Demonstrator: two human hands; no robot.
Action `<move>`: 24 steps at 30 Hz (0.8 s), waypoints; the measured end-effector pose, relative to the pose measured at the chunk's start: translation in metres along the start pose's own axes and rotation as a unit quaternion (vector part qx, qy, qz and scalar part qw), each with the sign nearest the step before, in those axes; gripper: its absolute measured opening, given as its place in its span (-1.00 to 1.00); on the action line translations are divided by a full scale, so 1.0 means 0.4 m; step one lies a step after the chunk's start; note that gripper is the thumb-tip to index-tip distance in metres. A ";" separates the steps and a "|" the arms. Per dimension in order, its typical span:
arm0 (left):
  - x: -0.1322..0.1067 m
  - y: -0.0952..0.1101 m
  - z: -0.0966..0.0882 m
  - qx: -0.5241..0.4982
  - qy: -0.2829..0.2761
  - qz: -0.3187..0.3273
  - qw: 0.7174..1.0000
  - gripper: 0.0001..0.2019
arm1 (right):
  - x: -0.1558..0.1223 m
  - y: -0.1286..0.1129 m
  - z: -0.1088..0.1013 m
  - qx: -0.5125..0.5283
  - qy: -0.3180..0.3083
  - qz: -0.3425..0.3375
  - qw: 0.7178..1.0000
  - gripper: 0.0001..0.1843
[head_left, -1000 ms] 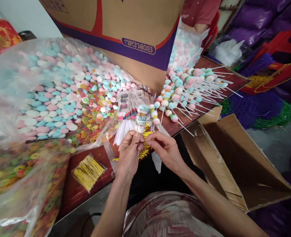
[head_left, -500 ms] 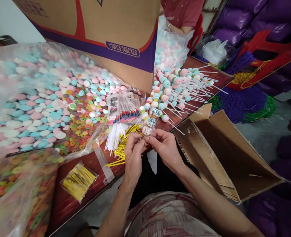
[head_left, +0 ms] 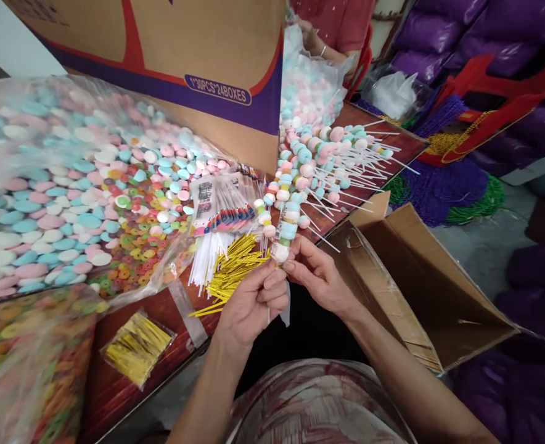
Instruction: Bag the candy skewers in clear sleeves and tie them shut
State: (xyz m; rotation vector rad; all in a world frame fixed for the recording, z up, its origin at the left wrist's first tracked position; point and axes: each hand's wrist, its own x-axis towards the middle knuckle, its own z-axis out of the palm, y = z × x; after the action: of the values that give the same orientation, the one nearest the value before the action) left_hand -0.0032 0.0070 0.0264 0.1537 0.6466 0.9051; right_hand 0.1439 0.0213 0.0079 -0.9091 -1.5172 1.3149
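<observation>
A marshmallow skewer [head_left: 289, 227] in a clear printed wrapper stands nearly upright before me, with blue, white and green pieces. My left hand [head_left: 254, 302] is closed around its stick below the candy, and a bit of white stick shows under the fingers. My right hand [head_left: 317, 274] is closed at the wrapper's gathered lower end, thumb and fingertips pinching there. A small yellow glint shows between the hands; the fingers hide most of it. Gold twist ties [head_left: 233, 268] lie loose left of the hands, beside white sticks [head_left: 206, 256] and printed wrappers [head_left: 224, 203].
Finished skewers [head_left: 332, 160] are piled at the table's right. Bagged marshmallows [head_left: 45, 216] and gummy rings [head_left: 145, 243] spread at left, near a packet of ties [head_left: 138, 348]. A large carton [head_left: 171, 68] stands behind; an open cardboard box [head_left: 420, 290] is at right. A co-worker's arm [head_left: 332, 52] shows beyond.
The wrapped skewer has turned from its printed side to show its coloured pieces and stands more upright. My left hand has moved lower and curled around the stick; the view has shifted slightly.
</observation>
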 end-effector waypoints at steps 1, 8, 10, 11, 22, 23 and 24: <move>0.001 -0.004 0.001 0.027 0.005 0.013 1.000 -0.73 | 0.000 -0.003 -0.002 -0.020 -0.004 -0.005 1.000 -0.81; 0.028 -0.069 -0.002 0.311 0.134 0.326 0.883 -0.85 | -0.006 -0.011 0.027 -0.116 0.098 0.030 0.988 -0.84; 0.029 -0.072 -0.006 0.351 0.134 0.332 0.865 -0.84 | -0.004 -0.017 0.025 -0.031 0.091 0.100 0.990 -0.88; 0.029 -0.070 -0.007 0.345 0.133 0.320 0.873 -0.83 | -0.003 -0.020 0.023 0.022 0.078 0.135 0.987 -0.89; 0.031 -0.021 0.003 0.018 0.081 0.087 0.993 -0.74 | -0.033 0.011 -0.001 -0.323 0.108 -0.218 0.915 -0.74; 0.028 -0.024 0.005 0.014 0.080 0.085 0.993 -0.74 | -0.031 0.014 -0.003 -0.349 0.112 -0.241 0.899 -0.75; 0.025 -0.027 0.008 0.013 0.078 0.084 0.993 -0.74 | -0.028 0.016 -0.004 -0.368 0.122 -0.258 0.885 -0.76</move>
State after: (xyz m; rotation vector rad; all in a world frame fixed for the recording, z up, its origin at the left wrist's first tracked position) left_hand 0.0105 0.0082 0.0203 0.1633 0.7984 1.0795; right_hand 0.1491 0.0124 -0.0003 -0.9734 -1.9040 0.2049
